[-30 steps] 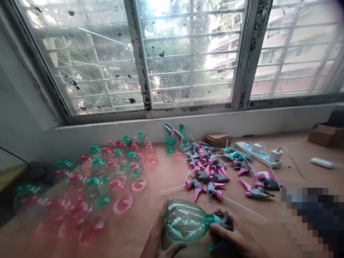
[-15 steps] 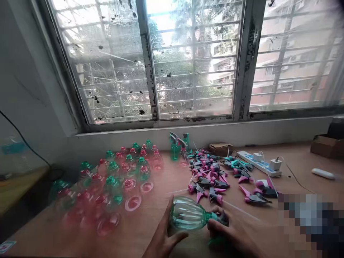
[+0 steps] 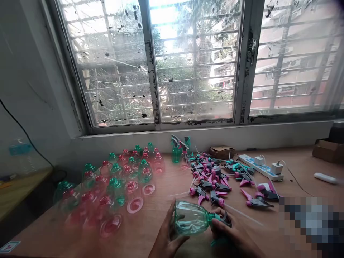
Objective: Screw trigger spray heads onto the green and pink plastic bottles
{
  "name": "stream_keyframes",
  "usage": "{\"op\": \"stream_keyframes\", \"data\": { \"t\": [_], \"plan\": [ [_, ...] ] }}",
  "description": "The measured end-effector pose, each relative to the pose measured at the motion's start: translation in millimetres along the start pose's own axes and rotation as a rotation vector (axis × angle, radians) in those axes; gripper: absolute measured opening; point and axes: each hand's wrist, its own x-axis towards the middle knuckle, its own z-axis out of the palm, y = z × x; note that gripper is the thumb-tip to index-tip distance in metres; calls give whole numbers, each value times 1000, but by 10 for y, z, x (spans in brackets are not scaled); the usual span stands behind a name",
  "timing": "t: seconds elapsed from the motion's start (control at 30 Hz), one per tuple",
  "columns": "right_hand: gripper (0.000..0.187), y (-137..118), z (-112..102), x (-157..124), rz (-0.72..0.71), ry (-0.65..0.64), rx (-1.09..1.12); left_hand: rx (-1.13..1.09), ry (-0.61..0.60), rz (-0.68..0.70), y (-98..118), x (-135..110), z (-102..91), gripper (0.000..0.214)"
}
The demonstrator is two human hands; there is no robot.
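A clear green spray bottle (image 3: pixel 191 218) lies on its side in the air above the table's near edge, its neck pointing right. My left hand (image 3: pixel 168 233) is wrapped round its base end, thumb below and fingers behind. At the neck, my right hand (image 3: pixel 224 229) grips the spray head (image 3: pixel 225 218), which is dark grey with a teal collar and sits on the bottle's mouth. Part of a teal trigger shows under the right hand. Just beyond the hands lie loose pink-and-grey spray heads (image 3: pixel 216 197) with thin tubes.
Several pink and green bottles (image 3: pixel 115 186) without spray heads stand at the left. Bottles with heads (image 3: pixel 176 152) stand by the wall. A heap of spray heads (image 3: pixel 209 170), a power strip (image 3: pixel 262 167), cardboard (image 3: pixel 221 152) and a white stick-like object (image 3: pixel 325 178) lie on the right.
The view has shifted slightly, so everything sits a little lower and farther right. Both hands keep their hold on the bottle and spray head; the bottle looks slightly turned about its length.
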Motion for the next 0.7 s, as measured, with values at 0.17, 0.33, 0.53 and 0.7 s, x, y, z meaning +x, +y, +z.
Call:
{"op": "stream_keyframes", "data": {
  "t": [0.17,0.33,0.53,0.7],
  "plan": [
    [41,-25,17,-23,17,-39,-39,116,24,-23,-15,-29,-19,109],
    [41,-3,2,2,19,-33,-61,176,38,12,73,-37,20,99],
    [39,12,-22,8,3,-47,-105,272,64,23,74,-70,5,102],
    [40,-38,2,0,21,-66,-138,223,22,-21,90,-35,-4,92]
  ]
}}
